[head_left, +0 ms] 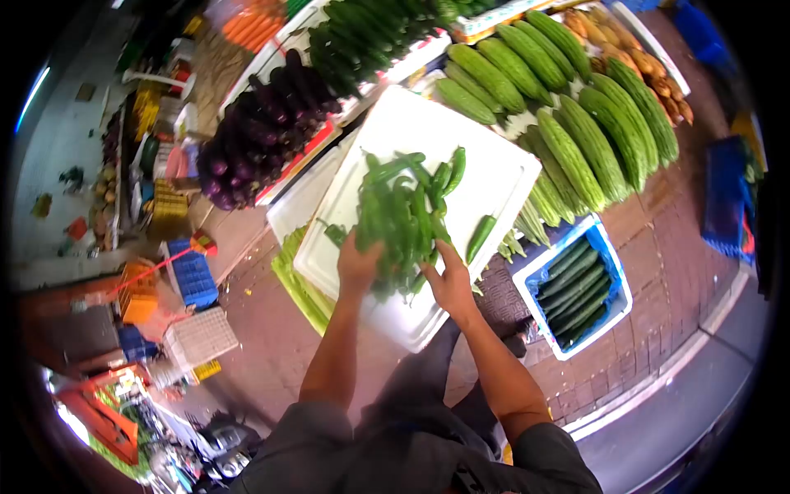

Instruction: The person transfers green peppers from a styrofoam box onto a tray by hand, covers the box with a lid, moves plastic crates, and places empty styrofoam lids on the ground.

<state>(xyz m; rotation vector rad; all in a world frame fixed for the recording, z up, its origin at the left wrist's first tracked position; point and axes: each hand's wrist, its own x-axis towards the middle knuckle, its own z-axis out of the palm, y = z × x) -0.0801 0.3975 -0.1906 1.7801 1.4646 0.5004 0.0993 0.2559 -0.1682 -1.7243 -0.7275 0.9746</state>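
my two hands are at the near part of a white tray (420, 123), one on each side of a heap of long green peppers (399, 214) that lies about its middle. my left hand (360, 265) is against the left edge of the heap; its fingers are blurred and partly hidden, so i cannot tell how far they close on anything. my right hand (448, 280) has thumb and fingers spread, the fingertips touching the lower right side of the heap. one loose pepper (480, 239) lies on the tray to the right, apart from the rest, and another (334, 234) sits just beside my left hand. beyond the tray's left corner are dark purple eggplants (259, 136), with dark green cucumbers (362, 41) above them; large ridged gourds (576, 148) are stacked to the right. a blue-lined white box (623, 303) on the ground holds more dark green vegetables (576, 288).
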